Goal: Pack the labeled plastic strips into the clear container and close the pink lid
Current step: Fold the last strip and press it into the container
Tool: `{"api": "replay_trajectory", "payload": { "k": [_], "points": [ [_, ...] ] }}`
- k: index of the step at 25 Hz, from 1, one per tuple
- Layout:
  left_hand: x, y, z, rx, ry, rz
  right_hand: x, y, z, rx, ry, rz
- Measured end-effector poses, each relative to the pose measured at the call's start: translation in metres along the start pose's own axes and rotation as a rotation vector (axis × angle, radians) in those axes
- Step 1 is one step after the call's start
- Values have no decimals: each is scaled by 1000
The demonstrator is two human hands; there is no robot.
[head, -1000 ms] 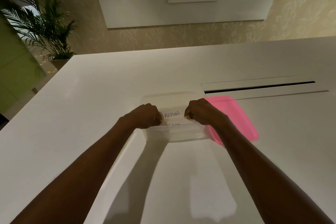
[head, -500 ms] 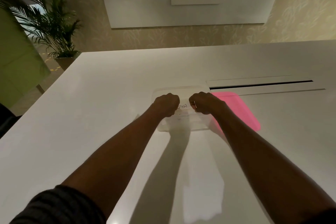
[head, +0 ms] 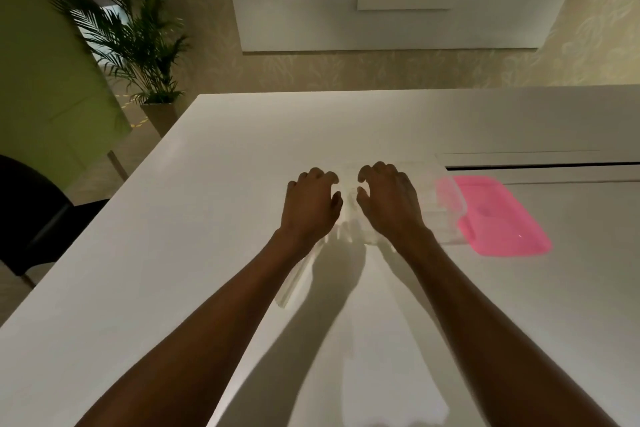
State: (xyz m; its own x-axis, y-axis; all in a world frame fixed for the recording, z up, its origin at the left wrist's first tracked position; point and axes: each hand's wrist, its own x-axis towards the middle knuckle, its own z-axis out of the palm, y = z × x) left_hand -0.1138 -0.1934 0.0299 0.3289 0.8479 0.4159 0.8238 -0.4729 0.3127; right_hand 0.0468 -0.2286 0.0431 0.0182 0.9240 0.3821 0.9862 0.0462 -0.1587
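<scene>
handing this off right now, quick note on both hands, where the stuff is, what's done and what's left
Left hand: open, fingers curled, over the left end of the clear container; holds nothing that shows.
Right hand: the same, over the container's middle.
Container: on the white table, lid off. The hands cover most of the inside, so no strips or labels can be read.
Pink lid: flat on the table, against the container's right side.
Done: cannot confirm the strips are packed.
Left: check the strips, fit the lid, press it shut.

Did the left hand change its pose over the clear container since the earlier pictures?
Yes. The left hand was a fist pinching a labeled strip; now its fingers are spread above the clear container, beside the pink lid.
</scene>
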Motion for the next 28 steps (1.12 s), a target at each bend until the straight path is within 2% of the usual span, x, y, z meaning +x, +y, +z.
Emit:
{"api": "replay_trajectory", "payload": {
  "k": [5,9,17,24,28],
  "points": [
    [-41,-47,-19,-77,-32,-114,-25,-65,21,160,43,-13],
    [-64,-64,-19,-185,-74,-179,-38,-95,43,219,-33,4],
    [-85,-81,-6,-349,-243,-326,-51,-108,68,236,-140,60],
    [-77,-77,-5,-428,-347,-360,-59,-106,77,282,-196,156],
    [-75,-72,-4,-479,-374,-335,-65,-105,85,462,-210,188]
  ]
}}
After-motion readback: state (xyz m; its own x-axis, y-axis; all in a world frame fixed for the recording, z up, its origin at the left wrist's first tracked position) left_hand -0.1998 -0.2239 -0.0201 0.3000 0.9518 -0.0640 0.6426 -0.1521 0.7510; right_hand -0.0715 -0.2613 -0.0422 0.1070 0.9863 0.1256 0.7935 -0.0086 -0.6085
